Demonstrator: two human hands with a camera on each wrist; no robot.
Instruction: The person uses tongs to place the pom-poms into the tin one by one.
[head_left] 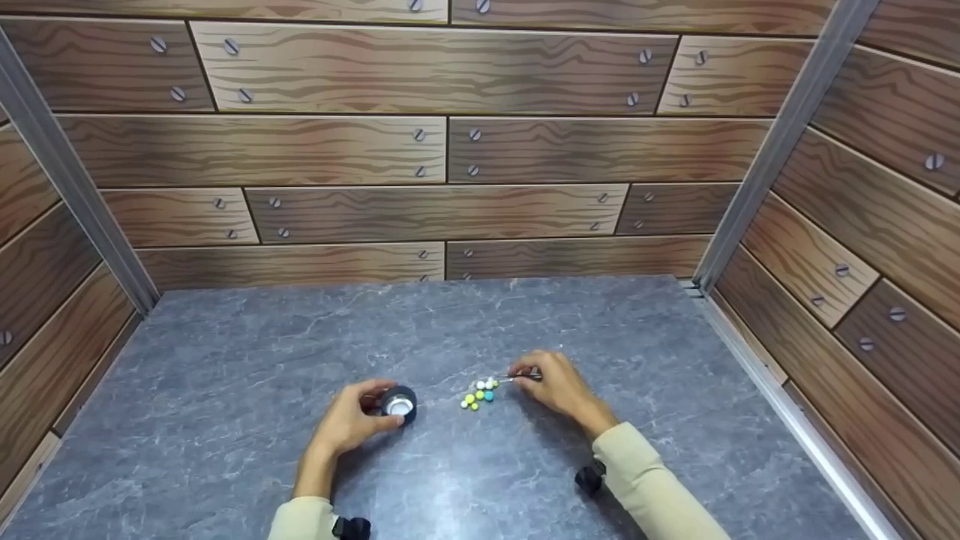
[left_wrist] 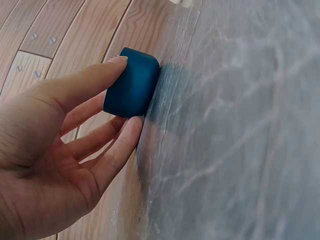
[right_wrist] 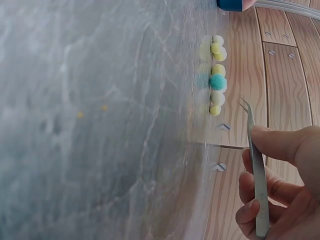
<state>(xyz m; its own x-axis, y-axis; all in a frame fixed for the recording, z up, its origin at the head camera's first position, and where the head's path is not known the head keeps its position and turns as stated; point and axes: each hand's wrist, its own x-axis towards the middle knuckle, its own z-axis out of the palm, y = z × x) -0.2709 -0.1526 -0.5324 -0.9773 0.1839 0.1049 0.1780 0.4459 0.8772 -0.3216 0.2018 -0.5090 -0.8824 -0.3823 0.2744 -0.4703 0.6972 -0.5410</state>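
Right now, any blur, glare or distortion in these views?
Head view: sharp, even light, walls bowed by the wide lens, soft sheen on the table. Left wrist view: the cup and left hand are sharp, the tabletop smeared. Right wrist view: the tweezers are clear, the pom-poms soft, mirrored in the tabletop.

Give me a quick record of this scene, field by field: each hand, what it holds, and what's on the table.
left hand: grips small dark blue container, thumb and fingers on its sides
right hand: pinches metal tweezers, tips apart and empty
pom-poms: small cluster, yellow, white, one teal, between the hands
surface: grey marble-look tabletop
surround: wood-plank walls
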